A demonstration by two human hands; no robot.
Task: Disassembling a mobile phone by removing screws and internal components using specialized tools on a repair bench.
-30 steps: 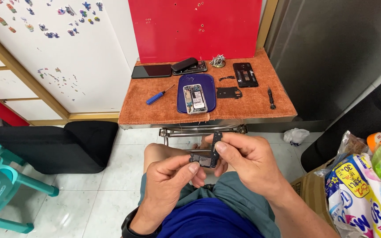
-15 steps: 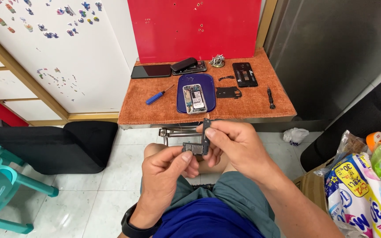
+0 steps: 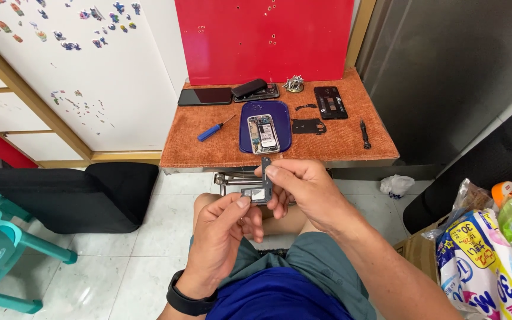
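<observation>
Here, bracket (image 3: 263, 188) pinched between left hand (image 3: 223, 234); right hand (image 3: 304, 192).

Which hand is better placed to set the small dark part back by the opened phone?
Probably the right hand: it pinches the small dark L-shaped part from above, nearer the blue tray; the left hand supports below.

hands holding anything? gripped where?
Yes. Both hands pinch a small dark L-shaped phone part: left hand at its lower end, right hand on its upright arm.
</observation>
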